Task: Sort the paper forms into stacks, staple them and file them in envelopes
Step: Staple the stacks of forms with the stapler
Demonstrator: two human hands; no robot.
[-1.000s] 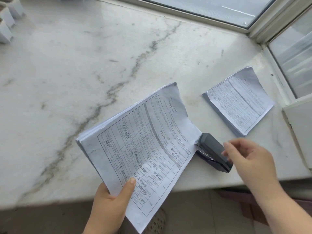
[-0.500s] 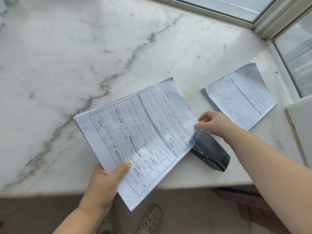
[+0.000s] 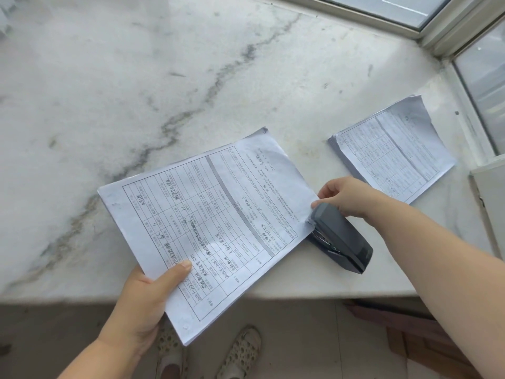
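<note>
— Head view, lower middle: what does the left hand (image 3: 142, 302) hold?
— A stack of forms (image 3: 210, 222), thumb on top, its near edge hanging past the marble ledge (image 3: 136, 91).
— And the right hand (image 3: 345, 196)?
— Right of centre, fingers curled on the nose of the dark stapler (image 3: 341, 237), which bites the stack's right corner.
— Other papers?
— A second stack (image 3: 393, 151) lies at the right, well apart.

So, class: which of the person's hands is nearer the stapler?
Right. The right hand rests at the stapler's front end; the left hand grips the held forms at their near corner, across the sheet from it.
</note>
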